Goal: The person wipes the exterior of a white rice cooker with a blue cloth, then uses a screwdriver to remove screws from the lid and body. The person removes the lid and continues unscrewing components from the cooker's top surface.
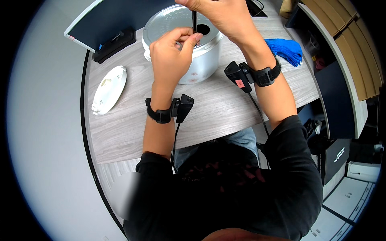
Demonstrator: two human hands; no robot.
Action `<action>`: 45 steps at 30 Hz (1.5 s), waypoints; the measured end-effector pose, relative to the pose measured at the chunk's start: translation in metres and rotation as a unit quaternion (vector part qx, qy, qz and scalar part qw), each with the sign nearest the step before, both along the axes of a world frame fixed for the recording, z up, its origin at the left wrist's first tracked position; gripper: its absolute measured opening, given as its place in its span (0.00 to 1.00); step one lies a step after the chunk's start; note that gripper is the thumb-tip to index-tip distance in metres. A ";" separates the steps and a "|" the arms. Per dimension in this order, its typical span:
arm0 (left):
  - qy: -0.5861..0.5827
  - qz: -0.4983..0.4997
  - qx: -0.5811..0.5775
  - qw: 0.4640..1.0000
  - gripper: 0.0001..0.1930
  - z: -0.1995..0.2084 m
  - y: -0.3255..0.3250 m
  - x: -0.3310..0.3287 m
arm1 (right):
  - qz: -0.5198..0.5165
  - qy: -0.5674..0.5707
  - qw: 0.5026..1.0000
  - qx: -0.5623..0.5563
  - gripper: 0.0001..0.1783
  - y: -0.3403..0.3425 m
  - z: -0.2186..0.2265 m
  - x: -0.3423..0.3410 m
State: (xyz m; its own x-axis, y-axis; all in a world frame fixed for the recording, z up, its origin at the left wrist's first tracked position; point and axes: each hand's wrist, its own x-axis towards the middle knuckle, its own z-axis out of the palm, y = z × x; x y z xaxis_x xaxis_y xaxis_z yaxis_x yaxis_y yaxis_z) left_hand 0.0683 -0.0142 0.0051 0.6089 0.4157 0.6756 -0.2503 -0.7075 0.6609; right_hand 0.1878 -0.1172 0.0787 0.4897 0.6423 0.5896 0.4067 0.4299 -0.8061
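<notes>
A white bucket (203, 66) with a pale translucent lid (165, 24) stands at the far middle of the desk, and a dark round spot (203, 29) shows on the lid. Upright over the lid is a thin black stick (194, 22). My left hand (172, 56) is closed in a pinch at the stick's lower end, thumb against fingers; the exact tip is hidden there. Above it, my right hand (221, 16) is closed at the stick's upper end, its fingertips partly cut off by the top edge. Both wrists wear black straps with small black devices.
A white oval plate (109, 90) lies at the left on the grey wood-grain desk (124, 136). Behind it stands a monitor (116, 20) on a black base. Blue cloth (284, 50) lies at the right, beside a shelf unit with brown boxes (358, 60). Cables hang from the wrist devices.
</notes>
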 end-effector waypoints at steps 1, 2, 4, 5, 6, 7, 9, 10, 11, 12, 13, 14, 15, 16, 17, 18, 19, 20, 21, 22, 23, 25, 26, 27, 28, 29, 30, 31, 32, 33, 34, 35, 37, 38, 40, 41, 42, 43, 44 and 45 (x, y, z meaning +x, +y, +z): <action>-0.007 -0.006 -0.002 1.000 0.06 -0.001 0.000 0.000 | -0.034 -0.029 0.999 -0.016 0.09 -0.001 0.002 -0.001; -0.014 -0.013 -0.003 1.000 0.07 -0.002 0.001 0.001 | -0.028 -0.029 0.999 -0.012 0.09 -0.002 0.004 -0.003; -0.027 -0.029 0.008 0.999 0.07 -0.003 0.002 0.001 | 0.025 0.002 1.000 0.013 0.09 -0.005 0.005 -0.005; -0.034 -0.039 0.021 0.998 0.07 -0.002 0.004 0.001 | 0.071 0.032 0.996 0.035 0.09 -0.006 0.005 -0.006; -0.041 -0.050 0.034 0.997 0.08 -0.001 0.005 0.002 | 0.082 0.042 0.994 0.056 0.10 -0.005 0.003 -0.004; -0.034 -0.056 0.028 0.997 0.08 -0.001 0.004 0.002 | 0.092 0.052 0.991 0.078 0.11 -0.002 -0.001 -0.002; -0.021 -0.066 0.016 0.997 0.09 0.000 0.002 0.001 | 0.103 0.093 0.986 0.094 0.12 0.000 -0.001 -0.004; -0.015 -0.062 0.003 0.998 0.09 -0.001 0.002 0.001 | 0.104 0.125 0.983 0.090 0.11 0.000 0.004 -0.011; -0.009 -0.059 -0.011 0.998 0.09 -0.002 0.003 0.001 | 0.104 0.126 0.983 0.084 0.11 0.000 0.002 -0.011; -0.003 -0.055 -0.024 0.998 0.09 -0.002 0.003 0.001 | 0.104 0.127 0.983 0.078 0.11 0.000 0.001 -0.012; -0.005 -0.048 -0.022 0.999 0.09 -0.003 0.002 0.001 | 0.102 0.098 0.987 0.072 0.11 0.002 -0.008 -0.006; -0.008 -0.041 -0.019 0.999 0.08 -0.003 0.001 0.002 | 0.100 0.069 0.990 0.065 0.11 0.002 -0.013 -0.002; -0.010 -0.034 -0.017 0.999 0.08 -0.003 0.000 0.002 | 0.051 0.026 0.997 0.042 0.12 0.002 -0.011 -0.004; -0.007 -0.033 -0.019 0.999 0.08 -0.002 0.000 0.001 | 0.002 -0.016 1.000 0.020 0.13 0.002 -0.005 -0.006; -0.004 -0.031 -0.021 0.999 0.08 -0.002 0.001 0.000 | -0.012 -0.036 0.999 0.005 0.13 0.002 -0.003 -0.006; -0.002 -0.032 -0.023 0.999 0.08 -0.001 0.001 0.000 | -0.027 -0.057 0.998 -0.009 0.13 0.001 0.000 -0.006; -0.004 -0.040 -0.024 0.999 0.08 -0.001 0.001 0.000 | -0.007 -0.056 0.998 -0.014 0.14 -0.001 0.001 -0.003; -0.006 -0.047 -0.026 0.999 0.08 0.000 0.002 0.000 | 0.013 -0.054 0.998 -0.019 0.14 -0.001 0.001 -0.001; -0.008 -0.054 -0.028 0.998 0.08 0.000 0.003 0.000 | 0.042 -0.017 0.999 0.013 0.15 0.000 -0.001 0.001; -0.005 -0.061 -0.033 0.998 0.08 0.001 0.003 0.000 | 0.070 0.021 0.996 0.045 0.16 0.003 -0.004 0.002; -0.002 -0.068 -0.037 0.997 0.08 0.003 0.003 -0.001 | 0.099 0.059 0.990 0.077 0.17 0.004 -0.006 0.003; 0.007 -0.073 -0.036 0.997 0.08 0.003 0.005 -0.002 | 0.117 0.079 0.987 0.081 0.16 0.005 -0.008 0.004; 0.012 -0.071 -0.029 0.997 0.09 0.001 0.007 -0.002 | 0.126 0.089 0.984 0.083 0.16 0.006 -0.009 0.004; 0.017 -0.072 -0.022 0.997 0.09 0.000 0.007 -0.001 | 0.127 0.101 0.983 0.090 0.15 0.006 -0.009 0.003; 0.009 -0.072 -0.027 0.997 0.08 -0.001 0.006 0.000 | 0.127 0.113 0.981 0.097 0.14 0.008 -0.009 0.000; 0.001 -0.072 -0.032 0.997 0.08 -0.001 0.005 0.002 | 0.127 0.125 0.979 0.103 0.13 0.008 -0.009 -0.002; -0.007 -0.070 -0.037 0.997 0.08 -0.002 0.004 0.002 | 0.105 0.106 0.985 0.084 0.13 0.008 -0.010 -0.002; -0.004 -0.063 -0.035 0.997 0.08 -0.002 0.004 0.001 | 0.084 0.088 0.991 0.064 0.13 0.008 -0.010 -0.002; -0.001 -0.057 -0.033 0.998 0.07 -0.001 0.004 0.001 | 0.062 0.069 0.995 0.045 0.12 0.007 -0.011 -0.002; 0.002 -0.051 -0.031 0.998 0.07 0.000 0.003 0.000 | 0.054 0.053 0.997 0.036 0.12 0.007 -0.010 -0.003; 0.000 -0.046 -0.031 0.998 0.07 0.000 0.003 0.000 | 0.045 0.037 0.998 0.028 0.12 0.005 -0.008 -0.003; -0.003 -0.041 -0.030 0.999 0.07 -0.001 0.003 0.001 | 0.033 0.016 0.999 0.011 0.13 0.003 -0.005 -0.003; 0.006 -0.031 -0.023 0.999 0.07 -0.001 0.004 0.001 | 0.001 -0.033 0.999 -0.029 0.13 -0.004 0.003 -0.002; 0.018 -0.025 -0.016 0.999 0.08 0.000 0.004 0.000 | -0.001 -0.038 0.999 -0.023 0.13 -0.004 0.003 -0.002; 0.021 -0.030 -0.015 0.999 0.08 0.000 0.004 0.001 | 0.012 -0.023 0.999 0.021 0.13 -0.001 -0.002 -0.002; 0.014 -0.041 -0.023 0.999 0.09 0.000 0.004 0.002 | 0.026 -0.005 0.998 0.057 0.13 0.001 -0.005 -0.001; 0.006 -0.051 -0.031 0.998 0.09 0.000 0.004 0.002 | 0.050 0.015 0.996 0.074 0.14 0.002 -0.007 0.001; 0.008 -0.059 -0.025 0.998 0.09 0.000 0.004 0.001 | 0.074 0.035 0.992 0.091 0.16 0.003 -0.008 0.002; 0.011 -0.068 -0.019 0.997 0.10 0.000 0.006 0.000 | 0.098 0.055 0.988 0.108 0.17 0.004 -0.009 0.003; 0.013 -0.077 -0.013 0.997 0.10 0.001 0.007 -0.001 | 0.113 0.074 0.984 0.112 0.18 0.003 -0.009 0.002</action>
State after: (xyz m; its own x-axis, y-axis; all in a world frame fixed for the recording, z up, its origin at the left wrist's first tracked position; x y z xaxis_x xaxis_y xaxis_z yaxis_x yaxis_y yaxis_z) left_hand 0.0675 -0.0076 0.0057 0.6842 0.3335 0.6485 -0.3367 -0.6443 0.6866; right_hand 0.1899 -0.1139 0.0700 0.4400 0.6071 0.6617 0.1647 0.6699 -0.7240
